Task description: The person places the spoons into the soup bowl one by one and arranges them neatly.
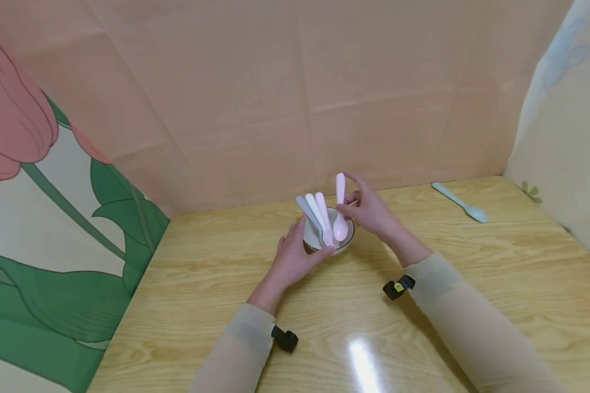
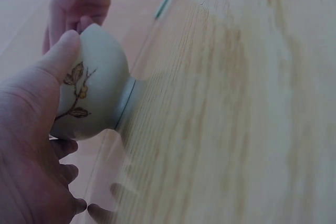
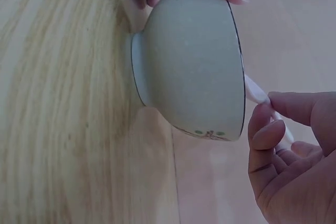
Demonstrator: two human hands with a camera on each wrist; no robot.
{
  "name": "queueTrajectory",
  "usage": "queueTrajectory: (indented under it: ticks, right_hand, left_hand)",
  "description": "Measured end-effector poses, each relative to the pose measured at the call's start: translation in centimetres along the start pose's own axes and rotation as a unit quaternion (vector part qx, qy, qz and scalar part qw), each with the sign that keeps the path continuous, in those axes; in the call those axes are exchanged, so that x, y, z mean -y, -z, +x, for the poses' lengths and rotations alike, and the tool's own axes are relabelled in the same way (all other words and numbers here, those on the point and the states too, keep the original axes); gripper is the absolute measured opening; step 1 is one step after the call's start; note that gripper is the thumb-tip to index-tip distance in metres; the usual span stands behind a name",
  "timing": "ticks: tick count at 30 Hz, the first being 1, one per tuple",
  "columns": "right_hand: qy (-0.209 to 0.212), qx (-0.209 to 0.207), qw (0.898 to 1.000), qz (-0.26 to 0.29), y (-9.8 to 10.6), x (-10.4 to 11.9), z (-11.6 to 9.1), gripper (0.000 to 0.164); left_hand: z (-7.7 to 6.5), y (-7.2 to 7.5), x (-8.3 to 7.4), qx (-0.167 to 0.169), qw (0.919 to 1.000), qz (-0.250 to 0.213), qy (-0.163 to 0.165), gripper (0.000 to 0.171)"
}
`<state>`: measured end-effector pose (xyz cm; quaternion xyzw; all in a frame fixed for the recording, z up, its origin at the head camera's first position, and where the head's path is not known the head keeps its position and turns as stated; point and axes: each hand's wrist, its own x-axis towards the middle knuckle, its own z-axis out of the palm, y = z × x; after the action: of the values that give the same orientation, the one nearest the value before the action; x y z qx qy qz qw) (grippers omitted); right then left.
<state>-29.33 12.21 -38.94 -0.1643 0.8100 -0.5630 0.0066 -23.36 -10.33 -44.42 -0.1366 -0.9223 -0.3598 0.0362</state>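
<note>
Nearest the viewer, two pale sleeves [image 1: 472,322], each with a black wrist camera [image 1: 286,339]; past them the left hand [image 1: 292,256], at the near-left side of a white bowl [image 3: 194,61], which looks to stand upright on the wooden table [image 1: 216,273]. Left thumb lies at the near rim, other fingers round the left wall: it grips the bowl. Inside lean a grey-blue spoon [image 1: 308,213], a white spoon [image 1: 316,209] and a pink spoon [image 1: 324,213], side by side, heads down, handles out over the far-left rim. Key relation: a paler pink spoon [image 1: 341,225] hangs just right of those three, long axis close to upright, handle up, head pointing down over the bowl's mouth; whether the head touches anything inside, cannot tell. The right hand [image 1: 372,214], at the bowl's far-right side, has it: thumb and a finger pinch it around the middle, index fingertip up by the handle end, fingers bent, hardly any gap at the pinch. Farther out, well apart to the right, a teal spoon [image 1: 459,202] lies flat on the table, handle end far-left, head near-right; right hand is the nearer one to it. Behind everything, a creased peach backdrop [image 1: 255,109].
</note>
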Motion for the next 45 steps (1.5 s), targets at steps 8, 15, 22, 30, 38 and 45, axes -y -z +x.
queueTrajectory:
  ticks: [8,15,22,30,38,45]
  right_hand:
    - [0.004,0.009,0.999,-0.032,-0.8,-0.2,-0.1,0.087]
    - [0.002,0.010,0.999,-0.052,-1.3,-0.1,-0.1,0.085]
    - [-0.003,0.016,0.997,-0.075,-1.6,0.0,-0.2,0.084]
    - [-0.023,0.017,0.995,-0.093,-1.8,0.0,-0.1,0.084]
    - [-0.020,0.017,0.993,-0.116,-1.9,0.0,0.1,0.085]
    - [-0.012,0.015,0.988,-0.152,-2.1,0.1,-0.1,0.082]
  left_hand:
    - [0.2,-0.2,0.5,-0.001,0.9999,0.005,-0.016,0.107]
    - [0.2,-0.2,0.6,0.003,0.9999,0.005,-0.008,0.107]
    - [0.2,-0.2,0.5,0.002,0.9999,0.002,-0.014,0.105]
    - [0.1,-0.2,0.5,0.008,0.9999,0.003,-0.006,0.106]
    - [0.2,-0.2,0.6,0.008,1.0000,0.000,-0.003,0.104]
    - [0.1,-0.3,0.6,0.008,0.9999,0.004,-0.007,0.105]
